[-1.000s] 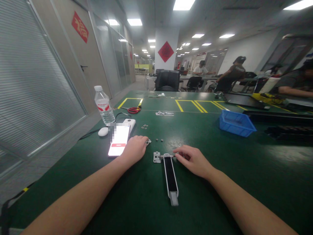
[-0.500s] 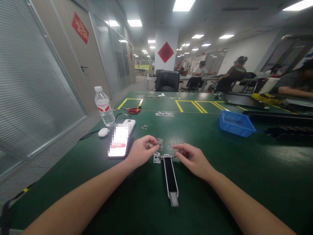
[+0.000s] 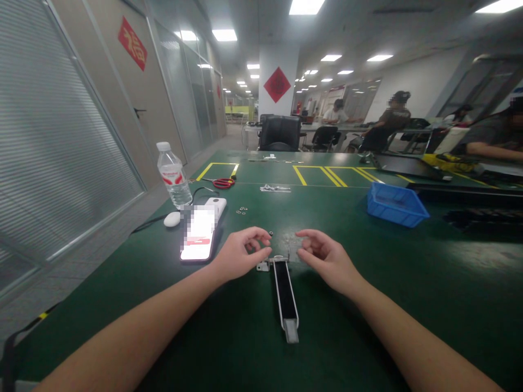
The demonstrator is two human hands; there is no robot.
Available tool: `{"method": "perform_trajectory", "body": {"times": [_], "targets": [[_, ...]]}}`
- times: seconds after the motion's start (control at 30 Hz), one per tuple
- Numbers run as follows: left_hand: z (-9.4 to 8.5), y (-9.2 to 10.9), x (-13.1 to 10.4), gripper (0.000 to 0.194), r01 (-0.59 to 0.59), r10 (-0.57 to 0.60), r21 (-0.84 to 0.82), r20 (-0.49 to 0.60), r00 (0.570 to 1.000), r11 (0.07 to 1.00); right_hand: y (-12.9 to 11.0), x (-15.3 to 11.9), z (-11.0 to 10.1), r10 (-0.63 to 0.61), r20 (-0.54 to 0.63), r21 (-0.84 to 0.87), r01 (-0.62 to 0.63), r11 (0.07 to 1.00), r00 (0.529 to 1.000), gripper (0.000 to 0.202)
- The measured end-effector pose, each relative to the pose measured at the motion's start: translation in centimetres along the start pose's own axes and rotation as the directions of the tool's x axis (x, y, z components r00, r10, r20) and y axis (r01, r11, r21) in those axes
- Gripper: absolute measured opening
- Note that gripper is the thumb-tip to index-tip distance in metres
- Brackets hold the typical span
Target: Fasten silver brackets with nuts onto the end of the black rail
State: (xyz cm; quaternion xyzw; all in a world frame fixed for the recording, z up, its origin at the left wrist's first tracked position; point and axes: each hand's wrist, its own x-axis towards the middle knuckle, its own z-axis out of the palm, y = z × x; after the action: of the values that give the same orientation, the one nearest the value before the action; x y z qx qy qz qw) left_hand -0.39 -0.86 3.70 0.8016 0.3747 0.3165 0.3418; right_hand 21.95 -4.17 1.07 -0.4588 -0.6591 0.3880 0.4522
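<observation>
In the middle of the green table lies a narrow metal frame with a black strip [image 3: 286, 291] and a grey tab at its near end. A small metal bracket [image 3: 262, 266] sits at the left of its far end. My left hand [image 3: 245, 251] hovers over this bracket, thumb and fingers curled but apart, with nothing seen between them. By its fingertips lies a tiny dark ring or nut [image 3: 271, 233]. My right hand [image 3: 324, 258] is at the far end's right side, thumb and forefinger apart. Beside its thumb is a blurred metal plate [image 3: 293, 250]; contact is unclear.
A lit phone [image 3: 198, 234], a white mouse-like object [image 3: 172, 219] and a water bottle [image 3: 175, 182] stand left. Farther back are small nuts [image 3: 242, 210], red-handled scissors [image 3: 223, 183] and metal parts [image 3: 275, 188]. A blue bin [image 3: 396, 206] is at right. Several people sit beyond.
The metal plate by my left fingertips is gone from there; a plate now shows by my right thumb. My left hand has shifted slightly right, and the small ring has come into view.
</observation>
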Motion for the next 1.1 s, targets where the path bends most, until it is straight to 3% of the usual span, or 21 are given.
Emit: {"method": "perform_trajectory", "body": {"times": [0.1, 0.27, 1.1], "targets": [[-1.0, -1.0, 0.4, 0.015, -0.061, 0.050, 0.243, 0.051, 0.997, 0.968, 1.1, 0.6, -1.2, 0.080, 0.021, -0.087, -0.078, 0.993, 0.997, 0.029], [-0.8, -1.3, 0.2, 0.014, -0.150, 0.067, 0.406, 0.212, 0.975, 0.902, 1.8, 0.9, -2.0, 0.220, 0.051, -0.265, -0.199, 0.943, 0.974, 0.024], [-0.2, -0.8, 0.0, 0.012, -0.154, 0.045, 0.457, 0.240, 0.970, 0.876, 1.9, 0.7, -1.3, 0.244, 0.037, -0.205, -0.232, 0.951, 0.969, 0.021]]}}
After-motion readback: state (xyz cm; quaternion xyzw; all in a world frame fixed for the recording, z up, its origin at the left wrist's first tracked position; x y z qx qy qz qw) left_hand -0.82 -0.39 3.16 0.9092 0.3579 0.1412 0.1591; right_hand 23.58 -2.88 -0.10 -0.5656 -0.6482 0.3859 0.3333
